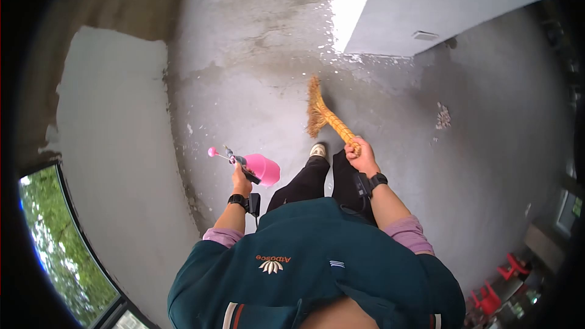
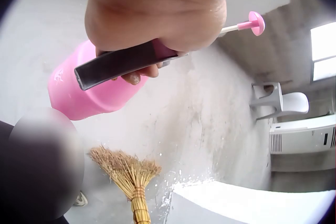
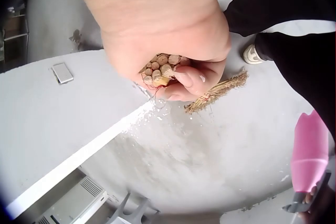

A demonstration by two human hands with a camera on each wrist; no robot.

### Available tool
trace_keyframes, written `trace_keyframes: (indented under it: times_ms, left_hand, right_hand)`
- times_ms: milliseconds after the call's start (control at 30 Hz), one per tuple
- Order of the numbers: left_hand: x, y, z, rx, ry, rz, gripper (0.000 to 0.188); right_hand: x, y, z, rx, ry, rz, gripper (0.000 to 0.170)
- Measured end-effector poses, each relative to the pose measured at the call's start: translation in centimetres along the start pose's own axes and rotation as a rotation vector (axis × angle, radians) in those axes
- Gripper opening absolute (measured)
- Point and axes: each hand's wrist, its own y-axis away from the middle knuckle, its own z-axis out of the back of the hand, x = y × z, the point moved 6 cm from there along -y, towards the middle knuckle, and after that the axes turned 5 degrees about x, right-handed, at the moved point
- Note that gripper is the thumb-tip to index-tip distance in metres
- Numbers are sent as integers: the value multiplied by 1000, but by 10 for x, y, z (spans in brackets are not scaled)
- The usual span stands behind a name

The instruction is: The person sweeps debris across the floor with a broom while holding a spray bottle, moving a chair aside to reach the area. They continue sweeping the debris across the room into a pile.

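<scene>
In the head view my left hand (image 1: pixel 240 180) grips a pink pump sprayer (image 1: pixel 265 169) by its black handle, fingers wrapped round it. The sprayer's pink plunger knob (image 1: pixel 212 152) points away to the left, and its bottle (image 2: pixel 102 90) fills much of the left wrist view. A straw hand broom (image 1: pixel 334 120) is held by its bound handle in my right hand (image 1: pixel 364 157), its bristles fanned out low ahead of my shoe. Cut stalk ends of the broom handle (image 3: pixel 161 69) show inside the curled fingers in the right wrist view.
White flecks (image 1: pixel 332 45) lie along the foot of a white partition (image 1: pixel 420 9) ahead. A small heap of debris (image 1: pixel 443 116) sits on the grey floor to the right. Red stools (image 1: pixel 486 298) stand at the lower right; a low wall (image 1: pixel 119 103) runs along the left.
</scene>
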Motion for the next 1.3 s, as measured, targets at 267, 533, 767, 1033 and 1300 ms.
trace_keyframes:
  times_ms: [267,533,767,1033,1300]
  left_hand:
    - [-25,25,-131,446,-701,45,30]
    - [-59,49,-288,685,-1062,146,32]
    - [-59,81,-469,766,-1209,351,30]
    - [13,160,-524,908,-1365,323,29]
    - [42,217,-588,977,-1319,360,29]
  right_hand:
    - [69,71,69,-157,-457,353,16]
    - [152,207,75,-358,-537,712,14]
    - [144,346,13,-638,-824,827,13]
    - [44,383,94,-688,-1363,836,13]
    - [193,357,112,-386,-1501,909,16]
